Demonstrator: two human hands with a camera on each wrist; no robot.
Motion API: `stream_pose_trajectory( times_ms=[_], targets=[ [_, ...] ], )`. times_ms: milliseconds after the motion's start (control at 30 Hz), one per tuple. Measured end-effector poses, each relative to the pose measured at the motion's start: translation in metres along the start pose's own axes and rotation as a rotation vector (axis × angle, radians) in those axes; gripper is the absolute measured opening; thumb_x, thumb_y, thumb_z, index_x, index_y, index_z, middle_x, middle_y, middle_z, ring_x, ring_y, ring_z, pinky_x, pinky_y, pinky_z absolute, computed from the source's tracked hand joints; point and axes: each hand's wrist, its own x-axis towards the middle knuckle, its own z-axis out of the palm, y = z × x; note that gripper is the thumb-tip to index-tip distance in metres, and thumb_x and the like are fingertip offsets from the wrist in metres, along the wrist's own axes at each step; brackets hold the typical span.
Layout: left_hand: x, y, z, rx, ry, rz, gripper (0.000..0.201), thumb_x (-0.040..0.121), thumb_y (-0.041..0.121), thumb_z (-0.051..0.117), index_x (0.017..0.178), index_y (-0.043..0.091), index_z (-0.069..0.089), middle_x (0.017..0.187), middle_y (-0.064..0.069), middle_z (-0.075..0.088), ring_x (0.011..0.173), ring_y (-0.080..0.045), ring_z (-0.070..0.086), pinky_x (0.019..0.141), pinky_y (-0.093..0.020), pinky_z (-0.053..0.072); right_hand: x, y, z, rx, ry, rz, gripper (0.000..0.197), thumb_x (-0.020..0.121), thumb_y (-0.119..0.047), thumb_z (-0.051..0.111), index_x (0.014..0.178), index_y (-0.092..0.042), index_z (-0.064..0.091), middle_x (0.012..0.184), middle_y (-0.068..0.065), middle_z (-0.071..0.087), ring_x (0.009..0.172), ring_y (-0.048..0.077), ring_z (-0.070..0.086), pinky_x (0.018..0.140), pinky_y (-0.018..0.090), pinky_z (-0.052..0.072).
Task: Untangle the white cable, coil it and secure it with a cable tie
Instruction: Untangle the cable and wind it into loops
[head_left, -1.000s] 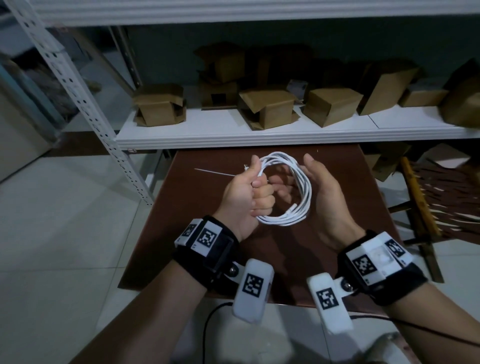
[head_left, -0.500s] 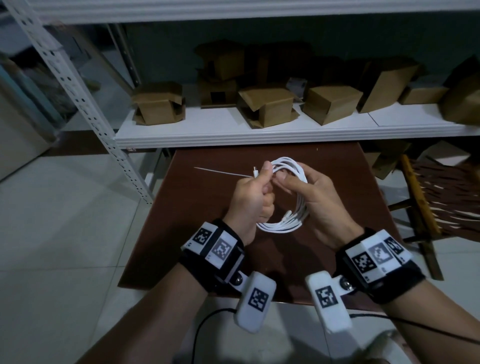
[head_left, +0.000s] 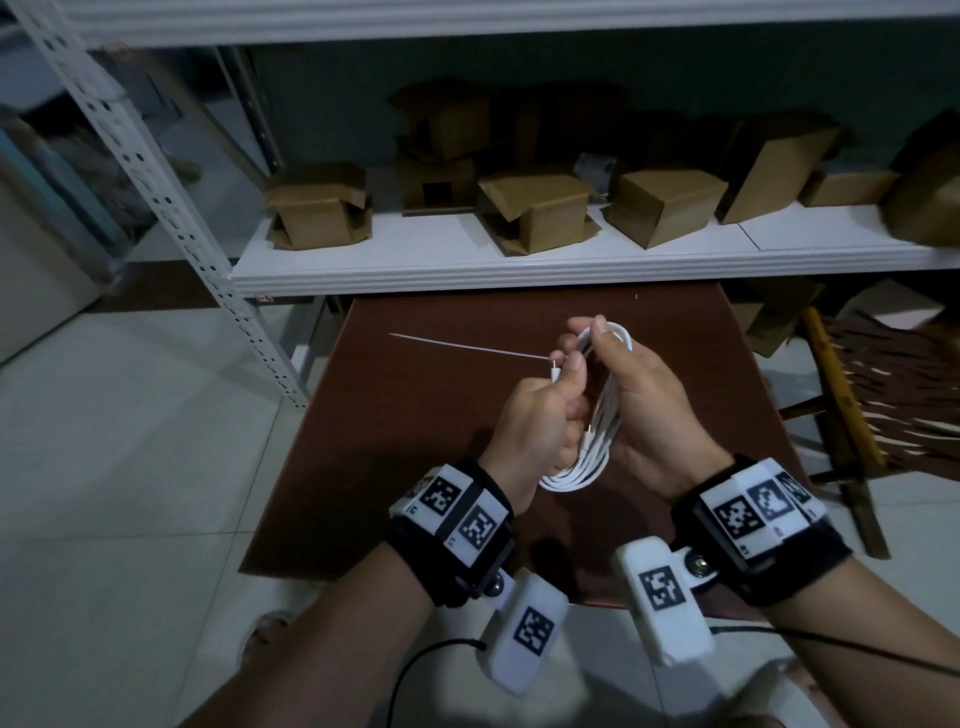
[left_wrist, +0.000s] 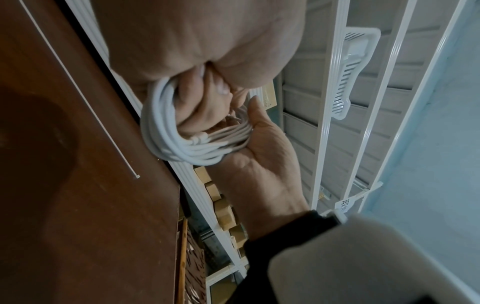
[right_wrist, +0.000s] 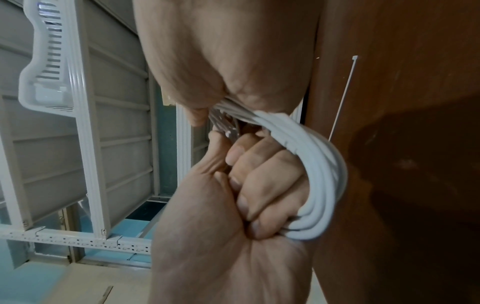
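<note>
Dim storage shelving fills the top of the head view, its white metal shelf (head_left: 519, 260) lined with brown cardboard boxes (head_left: 537, 213), and below it sits a dark reddish-brown wooden table (head_left: 395, 467) over pale floor tiles. At the centre of the frame both hands hold the white round-section cable (head_left: 597, 441), now gathered into a narrow, flattened coil of several loops that hangs above the tabletop. The person's left hand (head_left: 535, 431) is curled into a fist with its fingers threaded through the loops, thumb pressing near one small metal-tipped connector (head_left: 555, 373) that pokes up beside it. The right hand (head_left: 649, 415) wraps the coil from the other side, thumb and fingers pinching the top of the bundle; the left wrist view shows the strands lying across its palm. A thin white plastic cable tie (head_left: 467, 345) lies flat and straight on the table in the upper left of the tabletop, reaching towards the hands; whether its near end touches them cannot be told, though both wrist views show it lying on the wood.

Judging from this, untangling looks finished and coiling is essentially done, with the loops being squeezed together. What remains is freeing one hand to pick up the tie, passing it round the bundle and cinching it
</note>
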Motion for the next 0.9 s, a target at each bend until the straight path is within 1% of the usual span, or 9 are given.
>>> stream_pose_trajectory(
  times_ms=[133, 233, 367, 467, 533, 633, 700, 800, 900],
  targets=[
    [-0.002, -0.002, 0.001, 0.031, -0.008, 0.001, 0.055, 0.109, 0.051, 0.046, 0.066, 0.019, 0.035, 0.046, 0.008, 0.025, 0.031, -0.001, 0.02, 0.032, -0.013, 0.016, 0.001, 0.001, 0.0, 0.01, 0.039, 0.033, 0.026, 0.105, -0.035, 0.058, 0.116, -0.012, 0.063, 0.092, 0.002, 0.065, 0.081, 0.011, 0.064, 0.069, 0.027, 0.057],
    [0.001, -0.003, 0.0, 0.01, -0.018, -0.04, 0.056, 0.106, 0.059, 0.046, 0.065, 0.021, 0.037, 0.048, 0.008, 0.026, 0.031, -0.001, 0.02, 0.031, -0.012, 0.016, 0.0, 0.0, 0.001, -0.016, 0.049, 0.049, 0.027, 0.105, -0.038, 0.058, 0.114, -0.013, 0.061, 0.09, 0.005, 0.063, 0.072, 0.016, 0.064, 0.062, 0.031, 0.058],
    [0.004, 0.0, -0.002, -0.213, -0.113, -0.08, 0.045, 0.101, 0.069, 0.046, 0.081, 0.035, 0.066, 0.058, 0.007, 0.033, 0.032, 0.002, 0.023, 0.031, -0.009, 0.017, -0.003, -0.003, 0.001, -0.031, 0.071, 0.079, 0.027, 0.104, -0.042, 0.058, 0.108, -0.015, 0.061, 0.075, 0.005, 0.064, 0.058, 0.022, 0.064, 0.053, 0.036, 0.059],
    [0.0, 0.004, -0.006, -0.16, -0.156, -0.106, 0.055, 0.1, 0.068, 0.048, 0.067, 0.025, 0.052, 0.047, 0.01, 0.029, 0.03, 0.0, 0.02, 0.031, -0.011, 0.013, -0.004, -0.008, 0.002, 0.01, 0.031, 0.085, 0.03, 0.105, -0.04, 0.058, 0.116, -0.013, 0.063, 0.086, 0.012, 0.068, 0.054, 0.022, 0.065, 0.052, 0.036, 0.061],
    [0.0, 0.009, -0.01, -0.085, -0.136, -0.108, 0.055, 0.102, 0.062, 0.049, 0.064, 0.023, 0.039, 0.046, 0.01, 0.025, 0.033, -0.002, 0.018, 0.033, -0.016, 0.009, -0.002, -0.01, -0.001, 0.066, 0.004, 0.043, 0.039, 0.107, -0.033, 0.054, 0.129, -0.001, 0.061, 0.105, 0.018, 0.071, 0.077, 0.025, 0.074, 0.068, 0.035, 0.065],
    [0.003, 0.019, -0.018, -0.109, -0.061, -0.079, 0.052, 0.11, 0.048, 0.043, 0.066, 0.021, 0.036, 0.047, 0.009, 0.024, 0.033, -0.003, 0.019, 0.033, -0.016, 0.01, 0.001, -0.013, -0.004, 0.035, -0.05, 0.002, 0.046, 0.11, -0.029, 0.049, 0.138, 0.007, 0.055, 0.127, 0.025, 0.07, 0.115, 0.033, 0.072, 0.096, 0.036, 0.06],
    [0.005, 0.025, -0.021, -0.125, -0.036, -0.078, 0.053, 0.109, 0.049, 0.044, 0.064, 0.021, 0.036, 0.046, 0.009, 0.024, 0.032, -0.003, 0.019, 0.032, -0.017, 0.01, 0.001, -0.011, -0.004, 0.011, -0.091, -0.01, 0.045, 0.11, -0.027, 0.049, 0.136, 0.01, 0.056, 0.128, 0.03, 0.068, 0.112, 0.036, 0.071, 0.103, 0.039, 0.057],
    [0.005, 0.027, -0.023, -0.18, -0.025, -0.123, 0.056, 0.108, 0.053, 0.042, 0.062, 0.021, 0.034, 0.042, 0.009, 0.024, 0.03, -0.004, 0.019, 0.031, -0.017, 0.008, 0.001, -0.005, -0.005, -0.048, -0.094, -0.047, 0.044, 0.109, -0.024, 0.051, 0.129, 0.013, 0.06, 0.122, 0.035, 0.068, 0.098, 0.035, 0.074, 0.099, 0.04, 0.059],
    [0.007, 0.027, -0.024, -0.253, 0.015, -0.139, 0.058, 0.109, 0.054, 0.039, 0.063, 0.02, 0.033, 0.04, 0.009, 0.025, 0.027, -0.004, 0.02, 0.031, -0.014, 0.009, 0.003, 0.0, -0.006, -0.118, -0.077, -0.07, 0.046, 0.106, -0.03, 0.056, 0.127, 0.012, 0.062, 0.116, 0.035, 0.07, 0.101, 0.039, 0.074, 0.098, 0.042, 0.06]
  ],
)
